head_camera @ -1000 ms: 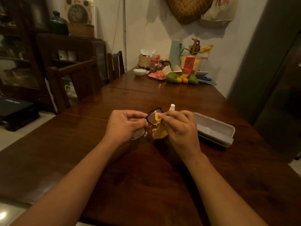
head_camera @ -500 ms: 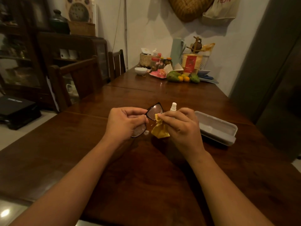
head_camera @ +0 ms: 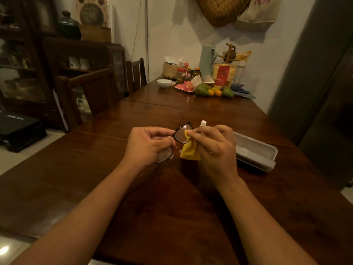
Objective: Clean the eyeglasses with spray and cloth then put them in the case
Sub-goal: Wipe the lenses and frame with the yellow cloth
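Head view: left hand (head_camera: 150,144) is holding the eyeglasses (head_camera: 182,133) slanting far-rightward; right hand (head_camera: 215,148) is pinching the cloth (head_camera: 190,152) on the far lens, with the case (head_camera: 256,152) lying just right of it.

Single head-worn wide-angle view. Looks from table (head_camera: 168,211) near edge, forward and down along its length toward far edge at wall (head_camera: 172,35). Near edge close.

Dim, warm light. A dark wooden worktop (head_camera: 172,217) runs up the middle of the frame to a pale wall (head_camera: 172,25). Two wooden chairs (head_camera: 89,87) stand along its left edge, a dark glass-fronted cabinet (head_camera: 24,64) behind them at upper left. Pale floor tiles (head_camera: 23,159) show at left; a tall grey panel (head_camera: 315,73) (door or cupboard, unclear) fills the right
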